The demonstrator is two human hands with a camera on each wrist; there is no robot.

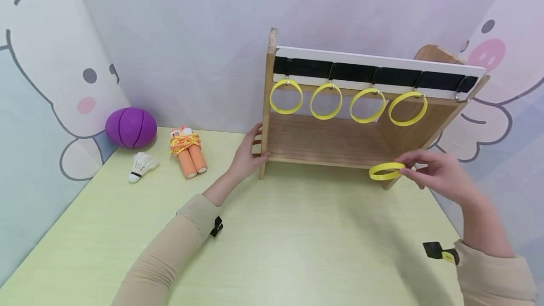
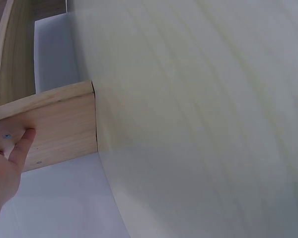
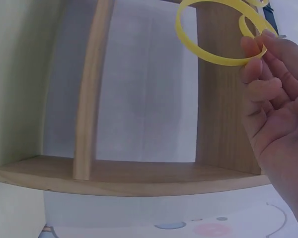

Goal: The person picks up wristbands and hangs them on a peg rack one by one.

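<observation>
A wooden rack [image 1: 323, 140] stands at the back of the table, with a white board carrying a black strip [image 1: 352, 71] across its top. Several yellow rings hang in a row there from metal hooks, the leftmost ring [image 1: 287, 111] near the left upright. Another hook [image 1: 462, 99] sits at the board's right end. My left hand [image 1: 245, 157] rests against the outer face of the rack's left side panel [image 2: 59, 124]. Between thumb and fingertips, my right hand [image 1: 444, 176] pinches a yellow ring [image 1: 378, 176], held below the hanging ones, in front of the rack's lower right corner.
Left of the rack lie a jump rope [image 1: 193, 158] with orange handles and its cord wound round them, a white shuttlecock [image 1: 143, 165] and a purple ball [image 1: 131, 128]. Walls with cartoon prints close in the pale table [image 1: 272, 240] at the back and sides.
</observation>
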